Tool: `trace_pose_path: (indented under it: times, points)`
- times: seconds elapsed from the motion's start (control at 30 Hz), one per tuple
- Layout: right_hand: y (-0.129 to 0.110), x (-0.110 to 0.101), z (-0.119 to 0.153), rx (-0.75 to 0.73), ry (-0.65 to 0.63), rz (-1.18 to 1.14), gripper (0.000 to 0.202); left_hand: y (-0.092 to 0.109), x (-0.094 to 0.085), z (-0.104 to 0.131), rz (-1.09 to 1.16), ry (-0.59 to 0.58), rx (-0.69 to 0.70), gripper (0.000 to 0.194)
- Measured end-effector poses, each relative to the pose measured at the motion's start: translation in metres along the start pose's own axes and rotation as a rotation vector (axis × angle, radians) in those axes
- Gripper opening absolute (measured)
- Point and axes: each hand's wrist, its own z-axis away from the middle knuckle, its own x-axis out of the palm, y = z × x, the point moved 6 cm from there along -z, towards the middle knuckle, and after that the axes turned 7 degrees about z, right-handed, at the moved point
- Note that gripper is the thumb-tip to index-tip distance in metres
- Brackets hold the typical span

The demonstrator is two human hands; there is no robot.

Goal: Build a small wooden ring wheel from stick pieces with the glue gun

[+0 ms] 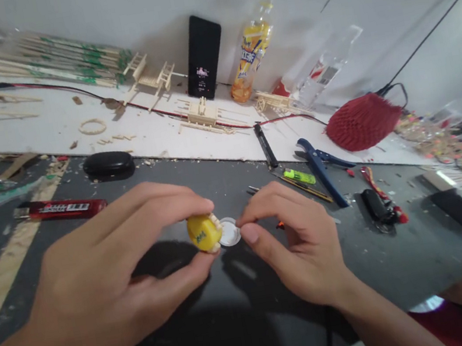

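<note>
A yellow bottle cap (pixel 202 234) with small pale wooden pieces along its right side is pinched between the thumb and fingers of my left hand (pixel 139 259). Just right of the cap is a small round clear-white disc (pixel 229 232). The fingertips of my right hand (pixel 295 239) are pressed together at the disc's right edge. Whether they grip the disc or something smaller is hard to make out.
Along the back stand a black phone (pixel 205 56) and an orange drink bottle (pixel 251 54) among small wooden models (pixel 203 114). Blue cutters (pixel 321 169) and a green tube (pixel 299 176) lie right. A red lighter (pixel 64 208) and black case (pixel 109 165) lie left.
</note>
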Motion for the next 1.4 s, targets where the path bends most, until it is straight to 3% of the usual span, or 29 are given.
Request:
trace_pose_path:
  times: [0.3, 0.87, 0.97, 1.1, 1.17, 1.27, 1.3, 1.37, 1.4]
  points:
    - [0.002, 0.004, 0.006, 0.097, -0.013, -0.108, 0.004, 0.013, 0.009, 0.002, -0.044, -0.004, 0.230, 0.020]
    - [-0.002, 0.009, -0.001, 0.037, -0.056, 0.030, 0.019, 0.014, 0.020, 0.005, -0.129, -0.119, 0.263, 0.024]
    - [0.006, 0.000, 0.000, 0.109, -0.002, -0.006, 0.020, 0.012, 0.020, 0.004, -0.120, -0.120, 0.277, 0.022]
    - [0.029, -0.029, 0.005, 0.275, 0.237, -0.115, 0.020, -0.001, 0.023, 0.003, -0.137, -0.211, 0.283, 0.018]
    - [0.037, -0.042, 0.007, 0.316, 0.310, -0.130, 0.027, -0.011, 0.023, 0.000, -0.189, -0.229, 0.235, 0.018]
    - [0.046, -0.047, 0.006, 0.388, 0.238, -0.004, 0.045, -0.028, 0.017, -0.005, -0.189, -0.176, 0.037, 0.024]
    - [0.047, -0.045, 0.004, 0.368, 0.187, 0.074, 0.040, -0.033, 0.014, -0.007, -0.142, -0.151, -0.030, 0.026]
    - [0.040, -0.036, -0.001, 0.218, 0.074, 0.241, 0.005, -0.036, 0.011, -0.009, -0.021, -0.111, -0.123, 0.026]
    - [0.035, -0.032, -0.003, 0.120, 0.034, 0.326, 0.026, -0.036, 0.010, -0.011, 0.037, -0.101, -0.153, 0.027]
